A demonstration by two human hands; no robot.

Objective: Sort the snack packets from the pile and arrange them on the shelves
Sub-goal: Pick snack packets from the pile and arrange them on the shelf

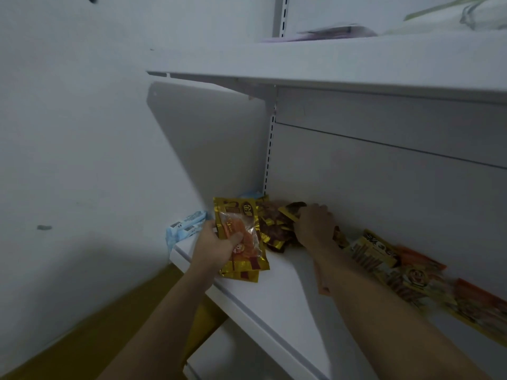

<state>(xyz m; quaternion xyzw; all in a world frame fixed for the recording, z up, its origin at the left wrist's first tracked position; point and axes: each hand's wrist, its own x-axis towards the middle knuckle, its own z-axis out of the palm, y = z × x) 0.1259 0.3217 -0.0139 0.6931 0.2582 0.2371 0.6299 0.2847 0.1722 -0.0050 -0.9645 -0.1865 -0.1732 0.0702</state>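
My left hand [216,244] grips a small stack of gold snack packets [241,237] with orange pieces showing through a clear window, held upright over the front left of the white shelf [274,292]. My right hand [315,224] reaches into a heap of dark brown and gold packets [277,229] at the shelf's back left, its fingers curled round a gold-edged packet [292,211]. Yellow and orange packets [384,259] lie in a row along the back panel to the right.
Light blue packets [183,229] hang over the shelf's left end. A second white shelf [329,67] juts out overhead, carrying a flat purple item [329,31]. A lower shelf [247,360] sits beneath. The white wall stands at left, above yellow flooring [104,319].
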